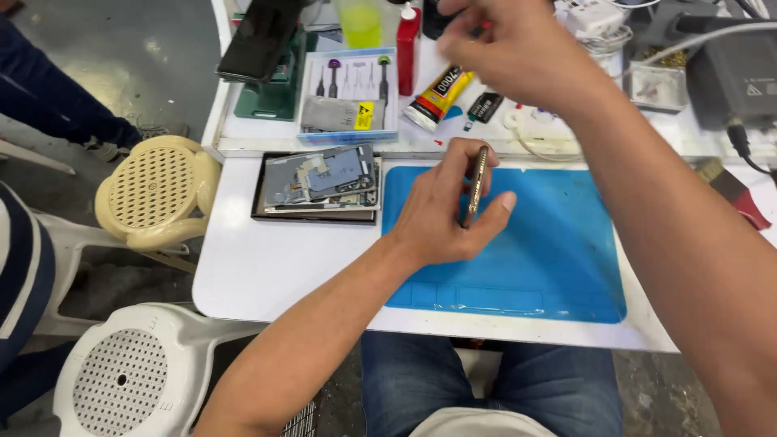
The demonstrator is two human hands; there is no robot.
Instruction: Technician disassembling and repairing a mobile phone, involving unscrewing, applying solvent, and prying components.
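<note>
My left hand [441, 212] grips a gold-edged phone [476, 186] and holds it on its edge above the blue work mat [558, 259]. My right hand [510, 48] hovers farther back over the shelf, blurred, fingers curled; a small red tip shows at its fingers, and whether it holds that I cannot tell. Just below it lies a yellow-and-black glue tube [437, 97] next to a small dark tube [484, 108].
A stack of opened phone parts [320, 184] lies left of the mat. Behind it are a blue tray of small tools [350, 97], a red bottle [408, 47], a yellow-green cup [361, 23] and a dark phone [259, 36]. Grey equipment with cables [732, 73] sits back right. Plastic stools [154, 194] stand left.
</note>
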